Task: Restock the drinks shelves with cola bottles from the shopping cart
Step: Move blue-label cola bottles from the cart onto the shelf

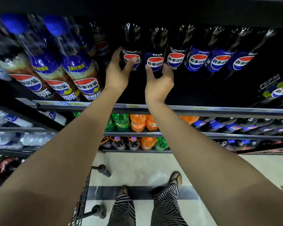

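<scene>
- Blue-capped lemon cola bottles (pixel 82 70) fill the left of the upper shelf (pixel 219 110); they are blurred in the head view.
- The left grip (pixel 119 70) is closed round the left cola bottle (pixel 131 46) at the label band, thumb across the logo.
- Just beside it is the right cola bottle (pixel 155 46), held by the right grip (pixel 158 80) low on the label.
- Both bottles are in the shelf's front row, upright, long axis vertical, necks up and logos facing the person. Whether their bases sit on the board is hidden.
- A row of cola bottles (pixel 198 61) runs on to the right, set the same way.
- They look full, so probably heavy for one hand. The plastic wall likely gives a little and the label film may be slick. A hold round the label waist seems the safest place.
</scene>
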`<action>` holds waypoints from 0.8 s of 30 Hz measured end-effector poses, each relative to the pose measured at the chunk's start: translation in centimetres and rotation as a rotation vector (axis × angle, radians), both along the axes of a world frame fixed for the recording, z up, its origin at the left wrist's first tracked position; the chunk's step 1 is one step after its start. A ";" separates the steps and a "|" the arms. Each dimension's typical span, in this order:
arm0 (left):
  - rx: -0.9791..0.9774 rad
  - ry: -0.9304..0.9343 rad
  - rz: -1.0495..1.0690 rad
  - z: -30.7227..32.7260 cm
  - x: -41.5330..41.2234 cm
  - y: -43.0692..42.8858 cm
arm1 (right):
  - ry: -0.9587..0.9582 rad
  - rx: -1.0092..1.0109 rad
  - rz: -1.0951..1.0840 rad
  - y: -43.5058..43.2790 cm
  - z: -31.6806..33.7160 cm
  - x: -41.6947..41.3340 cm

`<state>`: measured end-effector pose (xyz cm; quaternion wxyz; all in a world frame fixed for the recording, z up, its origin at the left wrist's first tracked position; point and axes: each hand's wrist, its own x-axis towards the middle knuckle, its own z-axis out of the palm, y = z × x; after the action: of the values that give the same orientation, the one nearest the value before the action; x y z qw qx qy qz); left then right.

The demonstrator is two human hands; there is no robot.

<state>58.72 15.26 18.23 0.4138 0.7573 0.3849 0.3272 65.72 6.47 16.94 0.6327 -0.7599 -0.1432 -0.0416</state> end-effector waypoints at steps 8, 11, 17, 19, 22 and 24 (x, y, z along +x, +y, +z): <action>-0.024 -0.047 -0.051 -0.4 0.5 1.5 | 0.006 0.009 -0.037 1.5 -0.4 0.7; -0.037 -0.070 -0.050 -0.5 0.5 1.5 | -0.008 0.022 -0.073 2.1 -0.3 0.4; -0.060 -0.086 -0.030 -0.5 0.7 1.4 | 0.069 0.012 -0.149 2.7 0.1 0.0; -0.069 -0.088 -0.024 -0.4 0.7 1.2 | 0.072 -0.003 -0.140 2.6 0.1 0.1; -0.098 -0.087 -0.007 -0.1 0.8 0.7 | 0.089 -0.039 -0.117 2.4 0.2 0.3; -0.134 -0.060 0.001 0.2 0.7 0.2 | 0.119 -0.067 -0.093 2.0 0.6 0.3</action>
<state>59.44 15.46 18.47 0.4748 0.7176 0.3938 0.3234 66.03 8.47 17.59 0.6117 -0.7876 -0.0712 -0.0211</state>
